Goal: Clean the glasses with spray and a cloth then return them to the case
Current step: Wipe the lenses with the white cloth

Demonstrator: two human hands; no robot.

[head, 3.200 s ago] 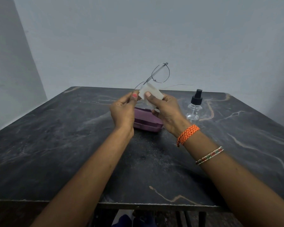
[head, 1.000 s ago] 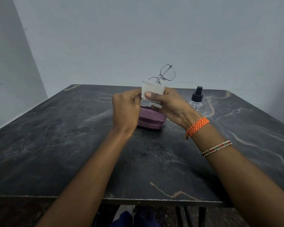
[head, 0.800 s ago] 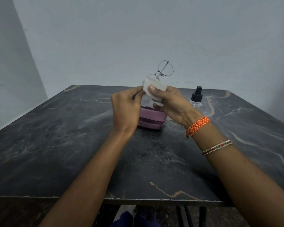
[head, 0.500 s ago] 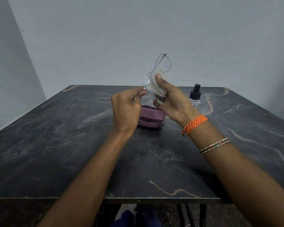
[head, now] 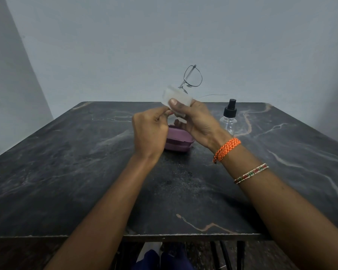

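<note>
- Since half a second ago the glasses (head: 192,78) have tipped back and the cloth (head: 177,98) has dropped from the raised lens to the lower one; both hands sit lower.
- Right hand (head: 196,119): thumb and fingers pinch the white cloth over the lower lens, which is hidden beneath it.
- Left hand (head: 149,129): fingers curled, pinching at the frame's near end (exact contact hidden).
- Glasses held in the air above the case (head: 177,144); one lens stands clear above the cloth, a thin temple pointing right.
- Risk: hard rubbing could twist the wire frame or bend the bridge.
- Risk: a slip of the left pinch would drop the glasses on the stone table (head: 66,172).
- Purple case, closed, mid-table toward the far edge; spray bottle (head: 229,118) just right of it, near the right wrist (a careless sweep could topple it).
</note>
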